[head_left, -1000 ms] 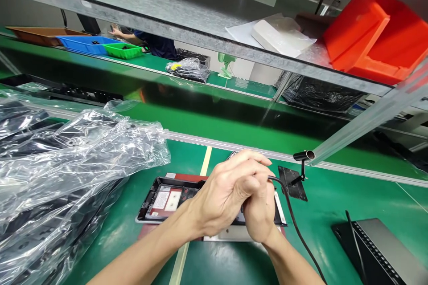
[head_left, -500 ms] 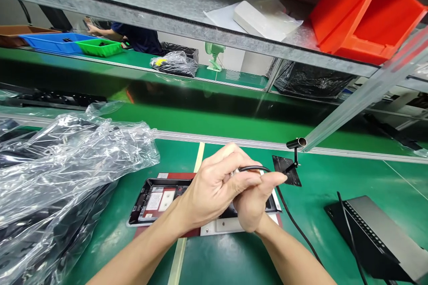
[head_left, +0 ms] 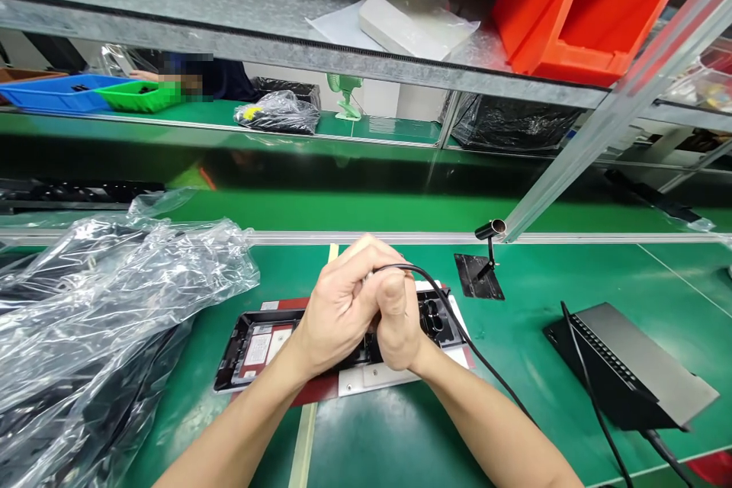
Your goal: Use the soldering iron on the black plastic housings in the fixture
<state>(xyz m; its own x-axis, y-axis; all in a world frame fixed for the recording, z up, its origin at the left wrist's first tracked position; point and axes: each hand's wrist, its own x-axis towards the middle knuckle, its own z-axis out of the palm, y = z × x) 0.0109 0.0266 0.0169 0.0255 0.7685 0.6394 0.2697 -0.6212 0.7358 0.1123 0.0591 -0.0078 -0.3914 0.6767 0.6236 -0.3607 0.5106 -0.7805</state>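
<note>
Gripping a black cable (head_left: 457, 320) near its plug end, the right hand (head_left: 397, 320) is closed around it above the open black device tray (head_left: 252, 347), which lies on a red mat on the green desk (head_left: 543, 274). The left hand (head_left: 337, 313) is curled shut against the right hand, covering the cable tip, so the tip itself cannot be seen. A crumpled clear plastic bag (head_left: 114, 297) lies to the left, and a grey flat unit (head_left: 634, 366) lies to the right

plastic bags (head_left: 108, 305) crowd left, bench (head_left: 531, 274) open right
</note>
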